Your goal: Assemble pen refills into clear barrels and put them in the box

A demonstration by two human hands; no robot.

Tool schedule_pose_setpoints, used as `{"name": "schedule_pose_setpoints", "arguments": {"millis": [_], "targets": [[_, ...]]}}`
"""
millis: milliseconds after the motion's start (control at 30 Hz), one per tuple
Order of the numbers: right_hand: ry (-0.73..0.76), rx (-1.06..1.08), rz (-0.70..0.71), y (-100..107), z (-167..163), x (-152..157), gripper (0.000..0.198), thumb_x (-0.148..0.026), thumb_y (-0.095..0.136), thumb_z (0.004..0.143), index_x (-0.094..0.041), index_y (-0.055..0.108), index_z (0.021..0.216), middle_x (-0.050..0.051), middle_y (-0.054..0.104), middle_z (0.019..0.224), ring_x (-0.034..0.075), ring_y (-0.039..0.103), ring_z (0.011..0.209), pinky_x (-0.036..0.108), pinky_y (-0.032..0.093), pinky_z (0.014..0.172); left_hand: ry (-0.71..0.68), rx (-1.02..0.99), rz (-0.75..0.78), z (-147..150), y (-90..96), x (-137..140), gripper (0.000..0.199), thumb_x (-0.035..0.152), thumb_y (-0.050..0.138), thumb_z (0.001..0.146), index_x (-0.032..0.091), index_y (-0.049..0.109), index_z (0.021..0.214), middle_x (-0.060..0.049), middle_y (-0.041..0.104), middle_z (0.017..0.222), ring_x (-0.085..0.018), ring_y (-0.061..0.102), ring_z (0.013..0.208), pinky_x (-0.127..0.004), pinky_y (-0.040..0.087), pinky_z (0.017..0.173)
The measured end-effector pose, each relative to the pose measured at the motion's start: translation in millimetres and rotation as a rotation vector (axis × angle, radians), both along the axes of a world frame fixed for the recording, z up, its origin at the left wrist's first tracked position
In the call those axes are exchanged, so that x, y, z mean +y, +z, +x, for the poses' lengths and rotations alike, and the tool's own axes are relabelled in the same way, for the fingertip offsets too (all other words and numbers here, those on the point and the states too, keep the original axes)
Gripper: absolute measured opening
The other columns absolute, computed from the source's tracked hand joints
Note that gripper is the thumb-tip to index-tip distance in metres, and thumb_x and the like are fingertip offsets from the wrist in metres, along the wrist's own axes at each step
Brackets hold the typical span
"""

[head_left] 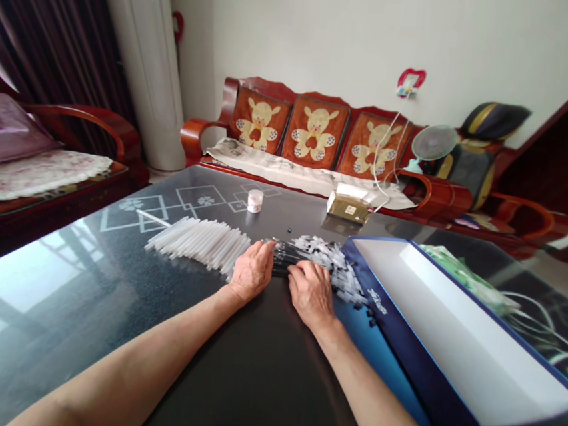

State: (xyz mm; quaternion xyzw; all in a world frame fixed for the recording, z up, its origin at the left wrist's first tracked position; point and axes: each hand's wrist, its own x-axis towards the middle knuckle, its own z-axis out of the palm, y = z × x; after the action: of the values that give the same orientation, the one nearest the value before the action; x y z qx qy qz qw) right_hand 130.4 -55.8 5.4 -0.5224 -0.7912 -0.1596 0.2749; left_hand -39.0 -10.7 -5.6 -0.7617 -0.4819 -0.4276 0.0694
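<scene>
My left hand is closed, its fingers curled at the left end of a pile of thin black rods that look like pen parts. What it holds is hidden behind the fingers. My right hand has its fingers bent down onto the near side of the same rods; its fingertips are partly hidden. Left of the hands lies a row of translucent white tubes, side by side, one tube sticking out at the far left. Small clear and white caps are heaped just beyond and right of my right hand.
A long blue box with a white inside stands open at the right, with small black pieces near its edge. A small white tub and a tissue box stand farther back. Green plastic packaging and white cable lie beyond the box.
</scene>
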Motion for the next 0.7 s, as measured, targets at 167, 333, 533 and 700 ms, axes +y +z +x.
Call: {"name": "schedule_pose_setpoints", "arguments": {"millis": [167, 333, 533, 700], "targets": [[-0.026, 0.039, -0.023, -7.1, 2.0, 6.4, 0.019, -0.018, 0.057, 0.087, -0.021, 0.068, 0.102, 0.008, 0.063, 0.099, 0.024, 0.053, 0.094, 0.039, 0.037, 0.082, -0.042, 0.027, 0.01, 1.6, 1.4, -1.6, 0.026, 0.023, 0.038, 0.097, 0.017, 0.056, 0.115, -0.007, 0.064, 0.088, -0.018, 0.062, 0.084, -0.026, 0.05, 0.076], [-0.051, 0.069, -0.04, -8.5, 3.5, 8.4, 0.018, -0.016, 0.058, 0.085, -0.022, 0.069, 0.098, 0.007, 0.063, 0.096, 0.023, 0.053, 0.092, 0.039, 0.037, 0.08, -0.015, 0.092, -0.066, 4.9, 4.6, -5.8, 0.031, 0.031, 0.04, 0.098, 0.02, 0.059, 0.119, -0.006, 0.064, 0.084, -0.018, 0.062, 0.08, -0.024, 0.048, 0.068], [-0.065, 0.09, -0.047, -8.5, 2.5, 8.8, 0.008, -0.017, 0.059, 0.085, -0.021, 0.066, 0.088, 0.005, 0.062, 0.094, 0.022, 0.053, 0.092, 0.036, 0.035, 0.079, 0.084, 0.211, -0.198, 4.5, 11.9, -10.4, 0.035, 0.036, 0.037, 0.099, 0.027, 0.057, 0.126, -0.004, 0.064, 0.087, -0.017, 0.062, 0.082, -0.023, 0.045, 0.065], [-0.086, 0.158, 0.031, -10.6, 7.2, 11.2, 0.008, -0.016, 0.052, 0.089, -0.018, 0.059, 0.092, 0.007, 0.062, 0.092, 0.022, 0.053, 0.09, 0.035, 0.034, 0.081, 0.136, 0.244, -0.147, 4.0, 13.8, -10.4, 0.032, 0.028, 0.034, 0.099, 0.02, 0.06, 0.115, -0.006, 0.063, 0.093, -0.019, 0.06, 0.089, -0.027, 0.045, 0.077]]}}
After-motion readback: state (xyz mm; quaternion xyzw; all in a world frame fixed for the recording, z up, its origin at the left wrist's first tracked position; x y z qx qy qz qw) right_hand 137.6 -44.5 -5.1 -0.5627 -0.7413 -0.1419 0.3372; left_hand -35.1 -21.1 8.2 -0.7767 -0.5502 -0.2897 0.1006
